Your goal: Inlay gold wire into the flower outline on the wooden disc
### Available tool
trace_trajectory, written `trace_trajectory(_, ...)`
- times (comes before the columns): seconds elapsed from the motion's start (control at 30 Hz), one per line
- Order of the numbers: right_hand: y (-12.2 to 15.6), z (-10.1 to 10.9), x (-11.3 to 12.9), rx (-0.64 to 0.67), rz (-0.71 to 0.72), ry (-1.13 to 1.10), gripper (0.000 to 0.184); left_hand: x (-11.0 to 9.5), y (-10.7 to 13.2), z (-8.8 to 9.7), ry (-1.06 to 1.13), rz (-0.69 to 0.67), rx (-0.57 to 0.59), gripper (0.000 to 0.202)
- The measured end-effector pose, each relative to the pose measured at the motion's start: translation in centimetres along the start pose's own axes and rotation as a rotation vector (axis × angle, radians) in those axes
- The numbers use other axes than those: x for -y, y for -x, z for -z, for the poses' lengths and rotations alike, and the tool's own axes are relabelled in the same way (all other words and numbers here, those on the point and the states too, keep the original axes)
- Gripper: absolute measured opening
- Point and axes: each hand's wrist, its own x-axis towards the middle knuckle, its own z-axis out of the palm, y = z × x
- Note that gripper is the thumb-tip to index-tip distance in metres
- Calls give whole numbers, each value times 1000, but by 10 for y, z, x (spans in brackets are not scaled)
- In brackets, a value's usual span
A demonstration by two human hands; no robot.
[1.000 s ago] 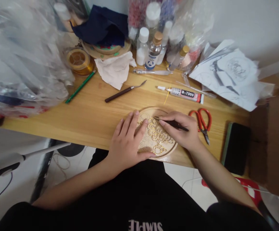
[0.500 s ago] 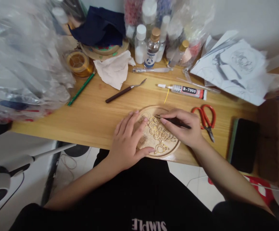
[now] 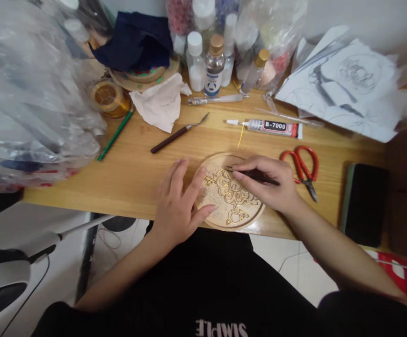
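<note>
In the head view, the plate lies at 5 o'clock on the desk, where the left hand, spread loosely at its 9 o'clock, might let it turn, so the tool pinched by the right hand at 3 o'clock could scrape the gold outline.

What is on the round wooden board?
The board shows gold outlines and faint drawn lines. The left hand partly covers its left side, the right hand its right; what lies beneath is hidden.
</note>
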Motion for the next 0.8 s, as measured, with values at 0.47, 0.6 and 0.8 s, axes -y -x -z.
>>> trace_trajectory(0.47, 0, 1, -1, 6, 40, 4, 3, -9, -7, -11, -95, -45, 28, 66)
trace_trajectory(0.6, 0, 2, 0, 16, 29, -3, 4, -8, -7, -10, -119, -72, 38, 75)
trace_trajectory(0.8, 4, 1, 5, 20, -53, -8, 9, -10, -8, -9, -175, -100, 86, 102)
